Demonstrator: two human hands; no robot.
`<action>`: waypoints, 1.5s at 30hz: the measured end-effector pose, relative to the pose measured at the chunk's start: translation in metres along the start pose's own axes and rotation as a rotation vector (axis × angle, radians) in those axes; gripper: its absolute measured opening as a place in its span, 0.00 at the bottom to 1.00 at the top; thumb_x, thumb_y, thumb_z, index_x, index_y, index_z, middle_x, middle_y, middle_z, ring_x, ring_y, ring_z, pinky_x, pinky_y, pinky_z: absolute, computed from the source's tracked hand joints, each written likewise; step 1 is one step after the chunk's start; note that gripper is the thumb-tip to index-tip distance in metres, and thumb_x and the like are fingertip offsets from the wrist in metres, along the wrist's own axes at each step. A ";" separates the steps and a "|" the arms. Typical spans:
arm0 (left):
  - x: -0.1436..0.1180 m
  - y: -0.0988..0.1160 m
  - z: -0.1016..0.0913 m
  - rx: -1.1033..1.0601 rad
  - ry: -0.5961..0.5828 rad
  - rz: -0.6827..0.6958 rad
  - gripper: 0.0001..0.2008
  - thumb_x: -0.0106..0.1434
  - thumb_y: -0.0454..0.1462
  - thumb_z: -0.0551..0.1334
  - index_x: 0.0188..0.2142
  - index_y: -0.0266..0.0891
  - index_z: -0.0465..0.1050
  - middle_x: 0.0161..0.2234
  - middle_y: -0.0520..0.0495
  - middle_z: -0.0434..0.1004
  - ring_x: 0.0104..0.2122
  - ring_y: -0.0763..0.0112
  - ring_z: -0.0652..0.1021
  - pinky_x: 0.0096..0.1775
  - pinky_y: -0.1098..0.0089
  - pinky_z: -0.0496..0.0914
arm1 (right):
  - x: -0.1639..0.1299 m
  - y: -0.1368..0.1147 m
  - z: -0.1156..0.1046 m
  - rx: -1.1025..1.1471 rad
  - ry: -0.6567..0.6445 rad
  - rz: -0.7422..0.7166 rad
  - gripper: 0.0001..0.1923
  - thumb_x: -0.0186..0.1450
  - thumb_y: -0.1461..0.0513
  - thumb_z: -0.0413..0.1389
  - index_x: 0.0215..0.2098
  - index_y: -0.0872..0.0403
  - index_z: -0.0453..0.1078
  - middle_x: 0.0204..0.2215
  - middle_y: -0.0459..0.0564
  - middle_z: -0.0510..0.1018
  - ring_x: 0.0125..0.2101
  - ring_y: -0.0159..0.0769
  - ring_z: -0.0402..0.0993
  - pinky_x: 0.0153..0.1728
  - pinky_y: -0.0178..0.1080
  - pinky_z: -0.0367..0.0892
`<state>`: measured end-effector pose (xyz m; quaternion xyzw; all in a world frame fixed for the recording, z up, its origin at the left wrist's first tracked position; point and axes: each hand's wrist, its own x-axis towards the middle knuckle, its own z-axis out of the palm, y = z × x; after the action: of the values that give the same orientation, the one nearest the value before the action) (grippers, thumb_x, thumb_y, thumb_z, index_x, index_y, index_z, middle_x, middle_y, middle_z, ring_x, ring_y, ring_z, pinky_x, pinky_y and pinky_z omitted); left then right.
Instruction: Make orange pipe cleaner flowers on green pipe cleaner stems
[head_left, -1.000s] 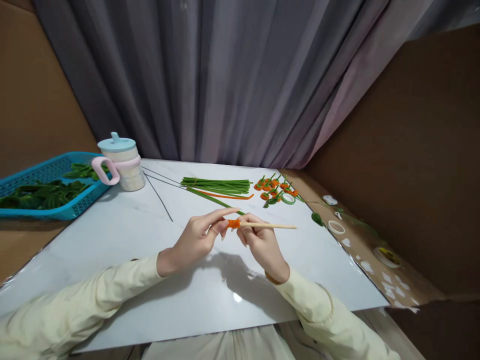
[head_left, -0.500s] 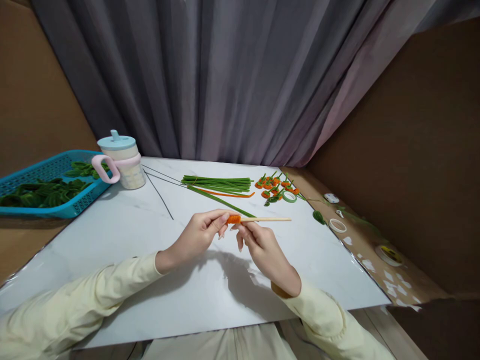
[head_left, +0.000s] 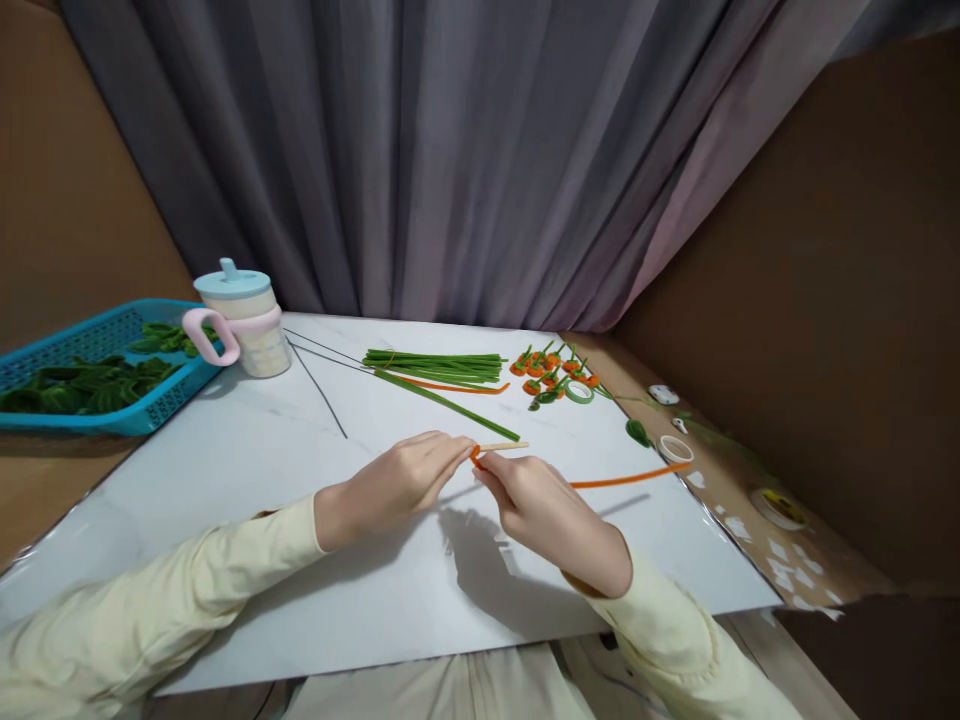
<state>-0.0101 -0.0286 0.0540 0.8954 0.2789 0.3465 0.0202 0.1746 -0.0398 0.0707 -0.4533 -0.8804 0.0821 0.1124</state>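
My left hand (head_left: pixel 405 475) is closed on a thin pale wooden stick (head_left: pixel 507 446), which pokes out to the right past the fingertips. With thumb and finger, my right hand (head_left: pixel 546 508) pinches an orange pipe cleaner (head_left: pixel 630 480). One end of it bends around the stick between both hands; the long tail runs out to the right. The fingers partly hide the stick. Beyond the hands lie a bundle of green pipe cleaners (head_left: pixel 435 366), a separate green strand (head_left: pixel 450 405) and an orange one (head_left: pixel 469 388).
Several small orange pieces with green stems (head_left: pixel 551 368) sit at the back right by a green tape roll (head_left: pixel 579 392). A lidded cup (head_left: pixel 259 335) and a blue basket (head_left: pixel 135 420) of green leaf shapes stand left. Dark wires (head_left: pixel 319 388), white tape (head_left: pixel 675 449) and paper scraps (head_left: pixel 780 575) lie about.
The orange coil seen on the stick earlier no longer shows there. A long orange pipe cleaner now extends right from my right hand, and less of the stick sticks out.
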 end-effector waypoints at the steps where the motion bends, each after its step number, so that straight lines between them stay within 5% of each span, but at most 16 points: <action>1: 0.001 0.000 -0.002 -0.023 -0.024 -0.050 0.12 0.67 0.32 0.47 0.38 0.33 0.69 0.33 0.42 0.75 0.31 0.68 0.75 0.34 0.69 0.68 | -0.001 0.000 -0.001 -0.077 0.017 0.009 0.08 0.65 0.66 0.45 0.27 0.54 0.59 0.18 0.46 0.68 0.17 0.30 0.58 0.21 0.34 0.45; 7: 0.008 0.003 -0.014 -0.271 -0.236 -0.381 0.16 0.67 0.35 0.48 0.29 0.35 0.71 0.21 0.52 0.70 0.21 0.77 0.68 0.27 0.75 0.62 | -0.004 0.007 -0.002 -0.241 0.109 -0.107 0.08 0.65 0.66 0.47 0.42 0.57 0.65 0.21 0.49 0.74 0.19 0.33 0.66 0.21 0.34 0.46; 11: 0.013 0.005 -0.022 -0.542 -0.380 -0.588 0.16 0.65 0.38 0.51 0.27 0.34 0.72 0.19 0.53 0.70 0.18 0.79 0.63 0.23 0.76 0.58 | 0.000 0.018 -0.002 0.054 0.142 -0.299 0.10 0.66 0.66 0.46 0.37 0.55 0.70 0.25 0.50 0.76 0.26 0.33 0.69 0.27 0.32 0.56; 14: 0.014 0.005 -0.025 -0.731 -0.422 -0.634 0.15 0.64 0.40 0.52 0.30 0.33 0.72 0.18 0.54 0.68 0.18 0.79 0.62 0.23 0.76 0.56 | 0.002 0.021 -0.005 0.360 0.141 -0.304 0.13 0.66 0.63 0.47 0.30 0.57 0.71 0.25 0.51 0.76 0.27 0.31 0.69 0.29 0.32 0.60; 19: 0.014 0.007 -0.026 -0.811 -0.395 -0.616 0.15 0.64 0.41 0.52 0.36 0.34 0.74 0.18 0.55 0.67 0.19 0.79 0.61 0.23 0.76 0.56 | 0.000 0.017 -0.013 0.807 -0.085 0.032 0.18 0.64 0.54 0.50 0.27 0.59 0.72 0.21 0.49 0.74 0.21 0.29 0.66 0.24 0.31 0.61; 23: 0.013 0.011 -0.027 -0.722 -0.403 -0.645 0.15 0.64 0.40 0.52 0.33 0.33 0.73 0.19 0.54 0.68 0.18 0.80 0.60 0.22 0.77 0.55 | -0.001 0.013 -0.016 0.956 -0.258 0.129 0.18 0.60 0.52 0.55 0.27 0.60 0.73 0.22 0.49 0.75 0.20 0.27 0.65 0.22 0.31 0.61; 34: 0.009 0.015 -0.021 -0.611 -0.222 -0.603 0.11 0.65 0.39 0.52 0.30 0.36 0.66 0.20 0.55 0.70 0.18 0.80 0.66 0.23 0.78 0.59 | -0.002 0.008 -0.006 0.879 -0.021 0.154 0.13 0.60 0.54 0.56 0.29 0.58 0.72 0.22 0.47 0.74 0.22 0.28 0.62 0.23 0.32 0.60; 45: 0.008 0.011 -0.020 -0.426 -0.181 -0.382 0.09 0.65 0.36 0.53 0.32 0.36 0.70 0.27 0.50 0.75 0.24 0.77 0.72 0.28 0.76 0.64 | 0.000 0.008 -0.001 1.128 -0.068 0.174 0.13 0.58 0.55 0.59 0.32 0.58 0.70 0.22 0.46 0.72 0.21 0.25 0.57 0.21 0.31 0.54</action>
<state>-0.0127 -0.0366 0.0760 0.8296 0.3602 0.3059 0.2973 0.1811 -0.0357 0.0698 -0.3909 -0.6628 0.5630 0.3015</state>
